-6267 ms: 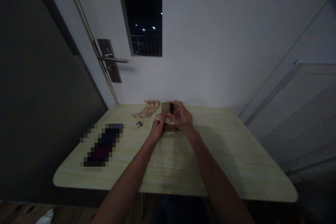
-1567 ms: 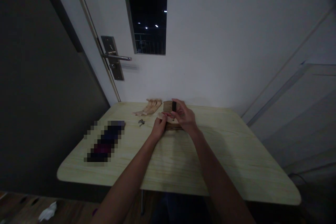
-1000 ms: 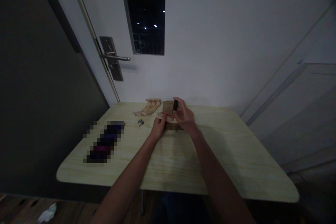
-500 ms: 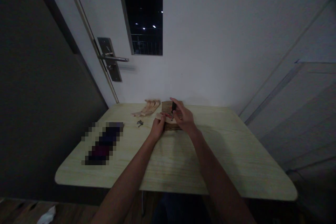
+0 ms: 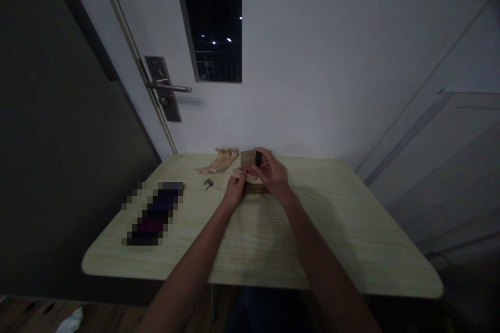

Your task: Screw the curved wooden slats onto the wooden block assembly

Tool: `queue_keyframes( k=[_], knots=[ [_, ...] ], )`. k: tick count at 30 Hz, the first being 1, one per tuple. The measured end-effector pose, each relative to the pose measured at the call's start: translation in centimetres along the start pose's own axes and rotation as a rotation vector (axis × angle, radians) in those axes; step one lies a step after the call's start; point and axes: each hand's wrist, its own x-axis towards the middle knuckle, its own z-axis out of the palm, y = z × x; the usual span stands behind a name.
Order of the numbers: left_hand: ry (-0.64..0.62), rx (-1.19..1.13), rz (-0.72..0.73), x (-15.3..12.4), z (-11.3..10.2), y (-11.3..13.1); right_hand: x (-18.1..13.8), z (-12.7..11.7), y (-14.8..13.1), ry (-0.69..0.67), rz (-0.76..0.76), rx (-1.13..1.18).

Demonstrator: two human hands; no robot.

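Observation:
My left hand [image 5: 234, 190] is closed on the left end of a pale wooden piece [image 5: 236, 172], pressing it against a brown wooden block [image 5: 250, 158]. Over the same block, my right hand [image 5: 276, 177] has its thumb and fingers on the black handle of what looks like a screwdriver [image 5: 258, 159], held upright. Its tip is too small to make out. Something reddish shows between the two hands. Left of my left hand lies a small heap of dark metal screws [image 5: 208, 183]. My fingers hide part of the block and the pale piece.
Several pale, curved wooden pieces [image 5: 223, 160] lie at the table's back edge. A pixelated dark object [image 5: 156, 216] rests on the left of the table [image 5: 250, 250]. Behind stands a white door with a metal handle [image 5: 172, 86] and a dark window.
My right hand's fingers were spread off the black handle and have now closed in on it. The left hand, the block and the pale piece have stayed put.

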Motion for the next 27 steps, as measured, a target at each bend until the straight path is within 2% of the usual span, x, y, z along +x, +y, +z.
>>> queue_keyframes(
  k=[11, 27],
  knots=[
    [-0.006, -0.016, -0.011, 0.24, 0.07, -0.81, 0.08, -0.51, 0.04, -0.059, 0.012, 0.173],
    [-0.019, -0.019, -0.027, 0.02, 0.13, 0.05, 0.06, -0.20, 0.16, -0.001, 0.032, 0.126]
  ],
)
